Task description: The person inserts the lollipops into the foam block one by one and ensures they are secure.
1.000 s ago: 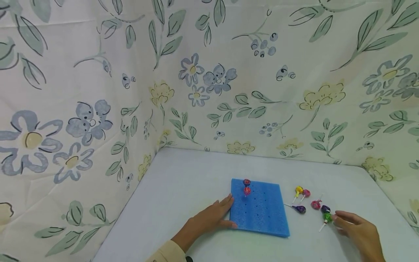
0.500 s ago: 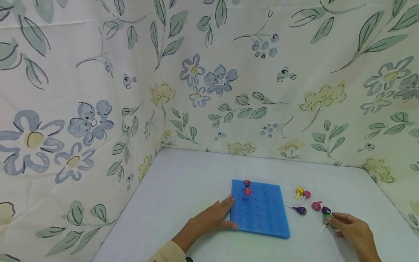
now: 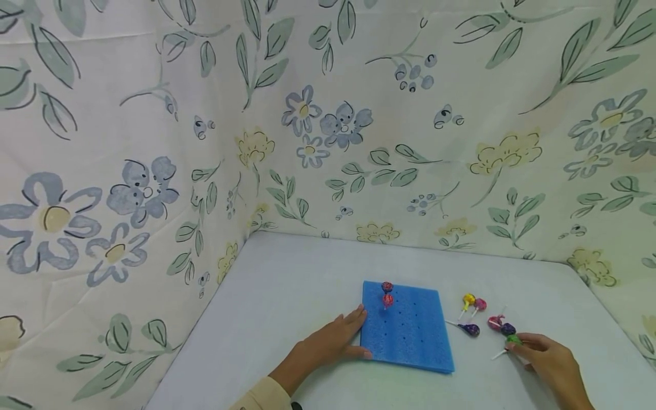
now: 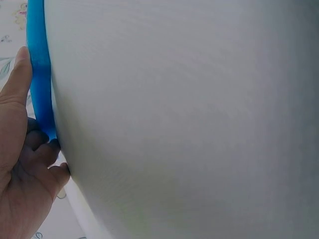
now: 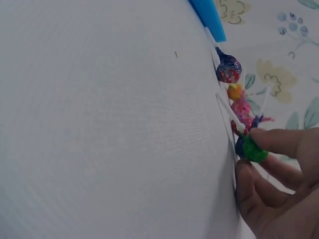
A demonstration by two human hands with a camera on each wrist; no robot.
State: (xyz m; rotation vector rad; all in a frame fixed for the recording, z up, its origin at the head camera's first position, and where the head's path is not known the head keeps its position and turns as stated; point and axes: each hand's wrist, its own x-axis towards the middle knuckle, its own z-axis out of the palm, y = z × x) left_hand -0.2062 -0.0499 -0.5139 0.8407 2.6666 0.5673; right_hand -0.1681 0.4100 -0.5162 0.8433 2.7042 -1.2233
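A blue foam board (image 3: 406, 341) with rows of small holes lies on the table. Two red-wrapped lollipops (image 3: 388, 299) stand upright in it near its far left corner. My left hand (image 3: 330, 343) rests against the board's left side, fingers extended, thumb at the near left corner. To the right of the board, my right hand (image 3: 550, 359) pinches a green lollipop (image 5: 255, 151) by its wrapped head between thumb and fingers. Its white stick points toward the board. A dark purple lollipop (image 3: 508, 329) lies right behind the green one, partly hidden in the right wrist view.
A pink-red lollipop (image 3: 495, 323) lies beside the dark purple one. Another purple lollipop (image 3: 470, 329) is close to the board's right edge, its stick toward the board. Farther back lie a yellow lollipop (image 3: 468, 298) and a pink one (image 3: 480, 304). Floral cloth (image 3: 328, 142) surrounds the white table.
My right hand has closed its fingers on the green lollipop and shifted slightly left; the stick has swung left. The dark purple lollipop has moved slightly. The left hand stays at the board.
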